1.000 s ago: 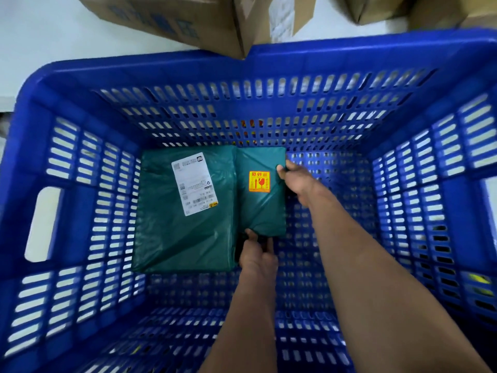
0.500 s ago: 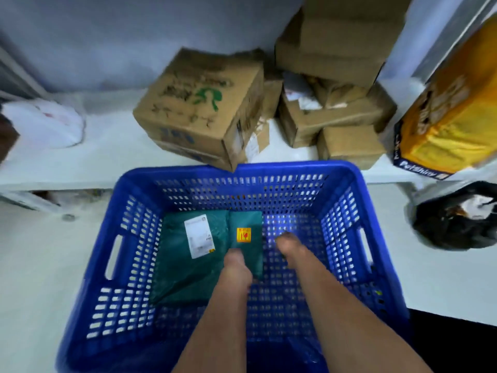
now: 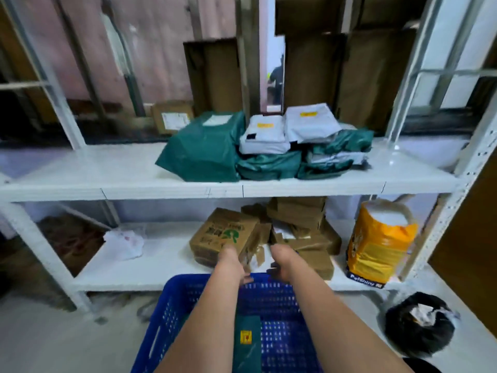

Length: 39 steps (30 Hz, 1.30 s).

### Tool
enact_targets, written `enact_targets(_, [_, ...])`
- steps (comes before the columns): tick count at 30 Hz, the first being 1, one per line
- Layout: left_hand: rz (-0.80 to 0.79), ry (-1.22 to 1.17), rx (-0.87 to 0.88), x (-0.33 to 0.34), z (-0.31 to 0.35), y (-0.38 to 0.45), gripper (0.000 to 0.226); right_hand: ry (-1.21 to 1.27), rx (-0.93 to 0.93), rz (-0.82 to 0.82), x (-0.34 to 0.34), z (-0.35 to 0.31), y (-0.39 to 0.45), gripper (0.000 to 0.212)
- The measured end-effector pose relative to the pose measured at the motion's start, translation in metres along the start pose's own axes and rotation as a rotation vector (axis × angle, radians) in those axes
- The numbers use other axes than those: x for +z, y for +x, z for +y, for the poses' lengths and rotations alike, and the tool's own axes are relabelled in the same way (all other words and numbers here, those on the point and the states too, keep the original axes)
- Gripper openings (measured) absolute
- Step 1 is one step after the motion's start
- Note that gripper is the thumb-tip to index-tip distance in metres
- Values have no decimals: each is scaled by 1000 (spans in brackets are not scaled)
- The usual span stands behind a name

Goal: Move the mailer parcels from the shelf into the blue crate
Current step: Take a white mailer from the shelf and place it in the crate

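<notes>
Done: we see a green parcel (image 3: 248, 343) in the blue crate (image 3: 279, 332).
Left: mailer pile (image 3: 269, 149) on our shelf (image 3: 107, 181).
Grip: left hand (image 3: 234, 262), right hand (image 3: 282, 261) loosely curled, empty.

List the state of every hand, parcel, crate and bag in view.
Left hand: empty, fingers loose.
Right hand: empty, fingers loose.
Blue plastic crate: holds a green mailer.
Pile of green and white mailer parcels: on the upper shelf.
Yellow sack: upright, top open.
</notes>
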<state>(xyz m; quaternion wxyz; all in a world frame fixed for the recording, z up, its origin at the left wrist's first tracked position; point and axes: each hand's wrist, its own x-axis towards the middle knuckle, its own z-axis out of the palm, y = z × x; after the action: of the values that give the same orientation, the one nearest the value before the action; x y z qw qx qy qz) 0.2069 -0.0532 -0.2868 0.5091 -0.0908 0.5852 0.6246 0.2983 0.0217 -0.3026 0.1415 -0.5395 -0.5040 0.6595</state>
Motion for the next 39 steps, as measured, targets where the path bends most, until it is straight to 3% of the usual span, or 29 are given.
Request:
enact_targets(8, [-39,36,290,53,91,-87,31,91,-206,29,-9,-122,-59,15])
enact_targets(12, [-148,59,325,90,119,-118,44,203,-280,80,-29,-170,-79,22])
enact_targets(16, [-232,50,347,126,130,-130,48,427,-377,187,-65,-208,-77,37])
enact_targets(19, [-265,52,359,152,137,-129,48,437,-317,321,-93,-233,-61,72])
enact_targets(21, [-276,28,387,171,143,-120,45,422,-288,382,-107,-246,-55,79])
enact_targets(32, [-302,172,512,234,142,-88,19,440,-315,367,-128,-270,3,67])
enact_targets(35, [-309,163,558,234,138,-84,25,464,-321,440,-131,-265,17,62])
enact_targets(39, [-319,104,532,226,131,-87,19,601,-387,451,-132,-250,-1,31])
